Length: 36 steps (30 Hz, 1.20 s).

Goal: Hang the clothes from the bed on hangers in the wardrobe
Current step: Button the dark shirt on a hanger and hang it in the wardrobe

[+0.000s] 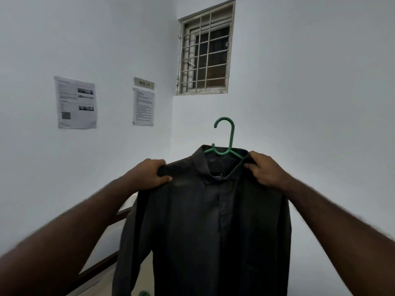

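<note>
Head cam: both hands, left hand (152, 174) & right hand (264, 170), pinch the dark grey button-up shirt (205, 227) by its shoulders on a green plastic hanger (227, 139) held mid-air, imo it could slide off if tilted.

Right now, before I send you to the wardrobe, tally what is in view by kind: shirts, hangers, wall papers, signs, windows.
dark shirt: 1
green hanger: 1
paper sheets on the wall: 2
WS 17 sign: 1
barred window: 1
Total: 6
Not counted: a green scrap at the bottom edge, too cut off to identify.
</note>
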Available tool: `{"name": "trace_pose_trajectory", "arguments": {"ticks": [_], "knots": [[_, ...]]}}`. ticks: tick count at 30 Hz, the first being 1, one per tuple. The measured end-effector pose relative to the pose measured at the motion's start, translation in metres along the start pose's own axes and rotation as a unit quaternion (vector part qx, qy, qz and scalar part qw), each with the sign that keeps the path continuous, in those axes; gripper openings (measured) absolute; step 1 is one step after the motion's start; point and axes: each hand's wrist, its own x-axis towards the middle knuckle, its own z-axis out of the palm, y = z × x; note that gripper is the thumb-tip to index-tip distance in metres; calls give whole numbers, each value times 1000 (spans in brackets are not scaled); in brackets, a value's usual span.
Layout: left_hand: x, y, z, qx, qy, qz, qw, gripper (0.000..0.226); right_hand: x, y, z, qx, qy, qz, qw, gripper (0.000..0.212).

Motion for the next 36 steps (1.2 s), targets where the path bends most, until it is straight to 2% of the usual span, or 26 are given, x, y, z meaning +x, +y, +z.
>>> {"name": "trace_pose_trajectory", "arguments": {"ticks": [4,11,13,16,19,22,24,28,31,32,34,36], "knots": [[-14,-32,10,-36,-2,-63,997,16,4,5,-2,-3,-13,6,1000,9],[-13,-37,2,-104,9,-87,991,10,15,12,-8,-52,-38,-10,998,11],[-10,-41,-4,-136,39,-107,984,8,15,11,-11,-35,-32,-17,999,16],[-5,-43,-4,-66,119,-142,980,13,17,6,-11,-17,-31,-28,999,12],[-2,-24,4,-77,159,-78,981,13,22,6,-7,-22,-27,-21,999,13],[-2,2,9,-113,107,6,988,21,26,6,-8,-36,-8,-12,999,15],[2,7,11,-87,86,16,992,17,29,7,-10,-60,-3,-11,998,16],[13,6,13,-45,97,-23,994,10,34,4,-13,-74,-11,-4,997,13],[20,7,14,-30,125,-39,991,8,36,2,-12,-78,14,-2,997,16],[21,9,15,-20,110,-45,993,9,37,2,-11,-82,11,0,997,18],[22,11,18,37,63,-53,996,13,35,2,-8,-114,-44,4,992,22],[21,11,20,62,93,-62,992,14,33,4,-2,-130,-72,8,989,22]]}}
